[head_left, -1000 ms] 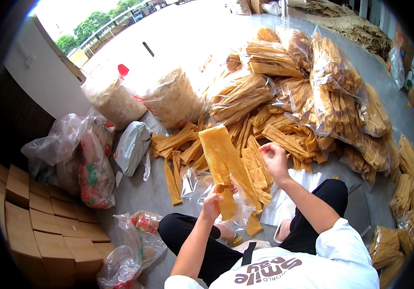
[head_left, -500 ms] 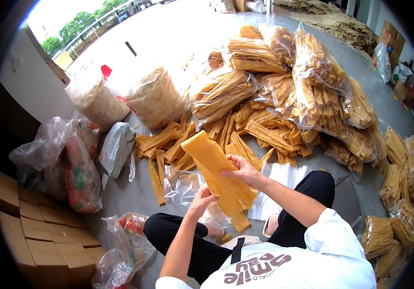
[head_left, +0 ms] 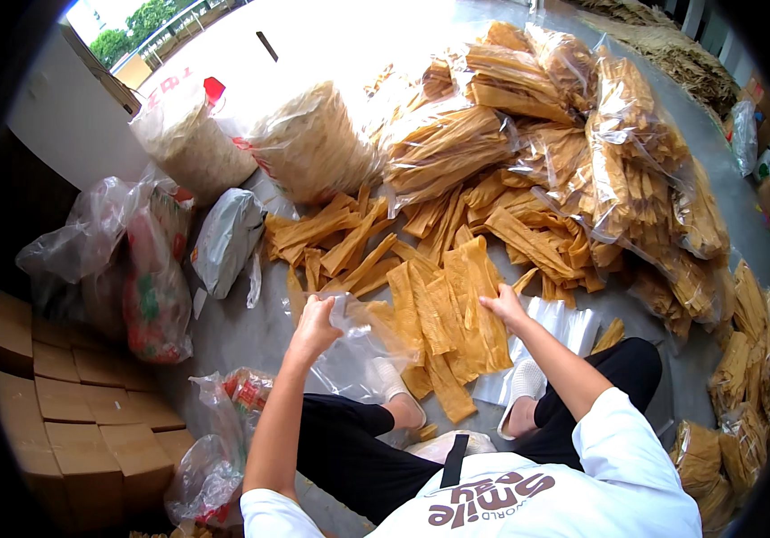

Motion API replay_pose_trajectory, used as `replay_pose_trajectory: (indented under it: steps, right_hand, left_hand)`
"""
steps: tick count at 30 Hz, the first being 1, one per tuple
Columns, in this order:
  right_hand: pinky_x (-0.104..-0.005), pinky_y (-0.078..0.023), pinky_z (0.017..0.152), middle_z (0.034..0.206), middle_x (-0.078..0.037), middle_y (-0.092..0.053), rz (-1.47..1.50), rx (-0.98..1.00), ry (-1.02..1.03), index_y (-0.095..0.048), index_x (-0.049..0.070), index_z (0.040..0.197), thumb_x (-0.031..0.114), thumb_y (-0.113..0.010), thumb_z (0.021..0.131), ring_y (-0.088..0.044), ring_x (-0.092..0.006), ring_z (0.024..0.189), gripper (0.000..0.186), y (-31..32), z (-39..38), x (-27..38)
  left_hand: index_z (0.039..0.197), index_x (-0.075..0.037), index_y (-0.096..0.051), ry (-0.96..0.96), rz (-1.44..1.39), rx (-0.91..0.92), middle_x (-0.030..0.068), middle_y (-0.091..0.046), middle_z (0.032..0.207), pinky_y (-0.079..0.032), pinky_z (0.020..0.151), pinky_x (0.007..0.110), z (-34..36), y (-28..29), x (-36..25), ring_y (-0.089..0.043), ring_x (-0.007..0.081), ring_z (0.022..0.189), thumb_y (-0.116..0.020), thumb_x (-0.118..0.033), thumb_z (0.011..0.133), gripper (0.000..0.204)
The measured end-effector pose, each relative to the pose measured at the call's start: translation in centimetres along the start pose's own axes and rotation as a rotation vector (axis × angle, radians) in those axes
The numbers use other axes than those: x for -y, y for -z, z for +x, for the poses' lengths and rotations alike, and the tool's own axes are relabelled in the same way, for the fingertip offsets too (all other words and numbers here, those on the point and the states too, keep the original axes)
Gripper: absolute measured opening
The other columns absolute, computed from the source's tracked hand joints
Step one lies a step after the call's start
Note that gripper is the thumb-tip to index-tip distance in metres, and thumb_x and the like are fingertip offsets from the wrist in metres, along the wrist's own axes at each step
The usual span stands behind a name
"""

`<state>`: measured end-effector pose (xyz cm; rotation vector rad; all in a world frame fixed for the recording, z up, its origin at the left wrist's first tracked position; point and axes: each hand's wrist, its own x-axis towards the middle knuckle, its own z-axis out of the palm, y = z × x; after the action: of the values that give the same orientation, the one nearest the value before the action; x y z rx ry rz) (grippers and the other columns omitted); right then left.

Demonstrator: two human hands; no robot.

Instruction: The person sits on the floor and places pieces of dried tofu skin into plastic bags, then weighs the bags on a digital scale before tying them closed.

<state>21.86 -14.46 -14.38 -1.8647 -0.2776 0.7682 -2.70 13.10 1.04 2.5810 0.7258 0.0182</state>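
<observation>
- Head view: my left hand (head_left: 315,328)'s pinching a clear bag (head_left: 353,354)
- right hand (head_left: 504,307) at the yellow strips (head_left: 443,314) (gripping? can't tell)
- right forearm (head_left: 562,359) partly blocks white plastic sheets (head_left: 569,323); bagged bundles (head_left: 627,161) heaped beyond

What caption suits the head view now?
Left hand on a clear plastic bag, right hand at tan strips, bagged bundles piled beyond.

My camera sits on my head, looking down and forward: my shirt (head_left: 604,491) is nearest, my left hand (head_left: 316,327) and right hand (head_left: 506,308) farther out, floor (head_left: 712,148) beyond them.
</observation>
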Motion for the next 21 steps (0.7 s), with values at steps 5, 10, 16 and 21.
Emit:
replay_pose_trajectory:
  steps: [5,10,16,21]
  right_hand:
    - [-0.0285,-0.047,0.067,0.089,-0.008,-0.062,0.091,0.114,-0.182,-0.057,-0.003,0.099,0.008,-0.064,0.077,-0.058,-0.0147,0.074,0.026,-2.8,-1.9,-4.8]
    - [-0.0263,-0.045,0.074,0.095,-0.004,-0.061,0.019,0.316,-0.037,-0.056,-0.003,0.104,0.013,-0.064,0.078,-0.056,-0.0110,0.082,0.031,-5.6,-4.5,-4.0]
    - [-0.0344,-0.046,0.069,0.085,-0.015,-0.062,-0.196,0.631,0.383,-0.054,0.002,0.105,0.022,-0.061,0.080,-0.059,-0.0245,0.078,0.033,-9.0,-9.5,8.0]
    - [-0.0443,-0.045,0.071,0.087,-0.025,-0.059,-0.406,0.366,0.397,-0.047,0.005,0.115,0.014,-0.054,0.081,-0.056,-0.0410,0.084,0.035,-12.1,-9.9,10.3]
  left_hand:
    - [0.083,-0.004,-0.066,0.140,0.198,-0.148,0.0167,-0.062,0.083,-0.048,0.069,0.042,0.9,0.2,1.2,-0.060,0.0349,0.077,-0.065,-0.006,0.067,0.016]
    - [0.076,-0.008,-0.069,0.298,0.253,-0.349,0.0140,-0.063,0.074,-0.048,0.066,0.042,2.2,1.0,0.9,-0.060,0.0324,0.072,-0.062,-0.022,0.074,0.016]
    - [0.059,-0.002,-0.060,-0.117,0.140,-0.631,0.0143,-0.055,0.057,-0.041,0.056,0.042,2.8,1.0,1.9,-0.053,0.0294,0.061,-0.059,-0.020,0.078,0.026]
    - [0.070,-0.007,-0.061,-0.003,-0.175,-0.377,0.0177,-0.055,0.060,-0.043,0.050,0.042,1.6,0.5,-3.7,-0.055,0.0361,0.056,-0.055,-0.023,0.083,0.021]
